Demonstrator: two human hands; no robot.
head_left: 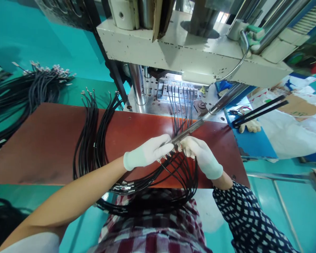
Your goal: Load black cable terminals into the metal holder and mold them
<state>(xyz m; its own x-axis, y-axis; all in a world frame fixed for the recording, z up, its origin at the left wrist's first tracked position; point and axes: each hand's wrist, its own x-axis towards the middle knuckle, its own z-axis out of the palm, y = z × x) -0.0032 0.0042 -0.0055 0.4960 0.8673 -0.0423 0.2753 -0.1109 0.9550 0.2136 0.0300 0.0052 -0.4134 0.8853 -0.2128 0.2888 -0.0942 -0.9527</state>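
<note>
Both hands wear white gloves over a reddish-brown board (42,147). My left hand (147,153) grips a long metal bar fixture (189,130) near its near end. My right hand (200,153) pinches black cables (179,175) at that bar, where their metal terminals sit. The cables loop down toward my lap. Several more black cables (180,105) run from the board into the mould (177,89) of the machine ahead.
A cream press machine (189,49) with steel columns (137,84) overhangs the board. A bundle of black cables (91,137) drapes over the board at left; a bigger pile (23,91) lies far left. A glove (250,125) and black rods (260,110) lie at right.
</note>
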